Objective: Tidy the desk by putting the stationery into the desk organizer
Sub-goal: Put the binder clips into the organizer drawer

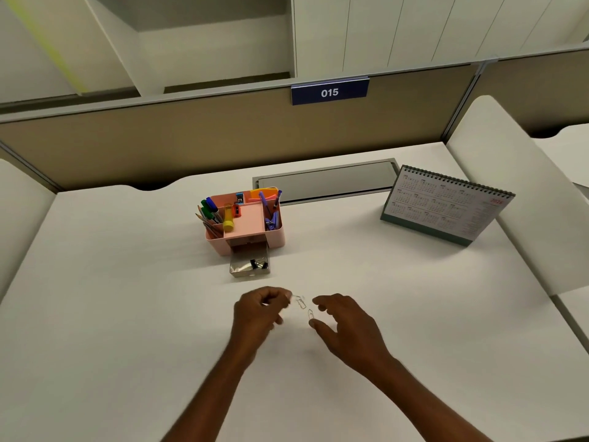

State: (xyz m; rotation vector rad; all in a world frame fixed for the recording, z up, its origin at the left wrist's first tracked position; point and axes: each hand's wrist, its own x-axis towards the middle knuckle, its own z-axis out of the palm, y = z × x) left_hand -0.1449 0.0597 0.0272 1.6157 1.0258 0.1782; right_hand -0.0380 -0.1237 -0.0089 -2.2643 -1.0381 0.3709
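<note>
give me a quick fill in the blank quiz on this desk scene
1. The desk organizer is ____ in colour.
2. Its drawer stands ____ and holds black binder clips.
3. The left hand pinches a paper ____.
4. The blue sign on the partition reads ____.
Missing words: pink; open; clip; 015.

Spiral desk calendar standing at right, grey cable hatch beside it, blue "015" plate on beige partition
</note>
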